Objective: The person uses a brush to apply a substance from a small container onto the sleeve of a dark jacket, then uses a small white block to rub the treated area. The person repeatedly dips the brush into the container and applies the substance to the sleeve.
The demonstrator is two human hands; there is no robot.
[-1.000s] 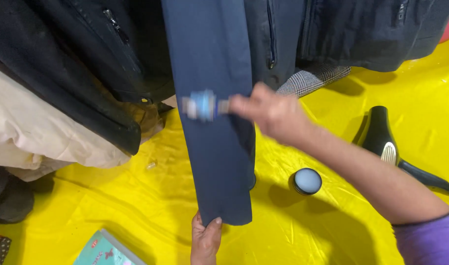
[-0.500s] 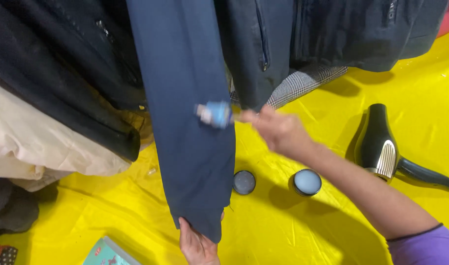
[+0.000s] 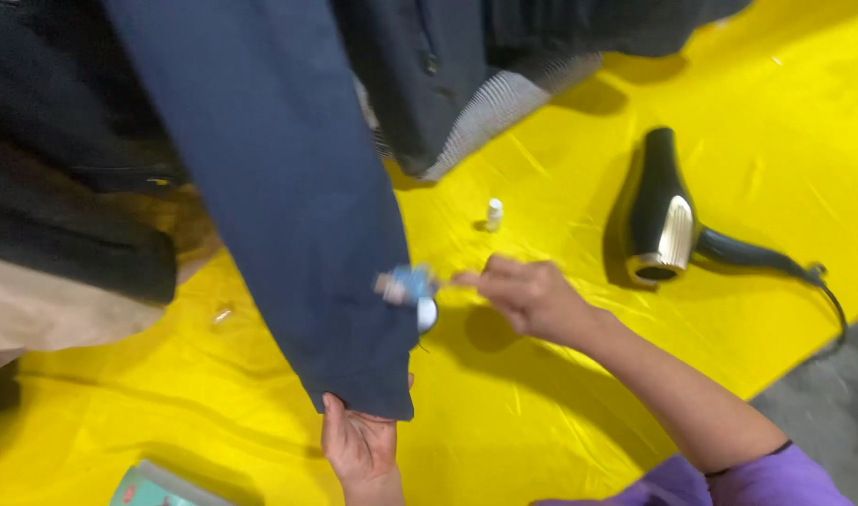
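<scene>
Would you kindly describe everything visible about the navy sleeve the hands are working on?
The navy sleeve is a long, plain panel of smooth woven-looking dark blue cloth, hanging down and slanting to the right over the yellow sheet. Its cuff end is straight. The left hand pinches the cuff from below, keeping it stretched. The right hand presses a small light-blue tool, blurred, against its right edge just above the cuff. Dark jackets hang beside it.
</scene>
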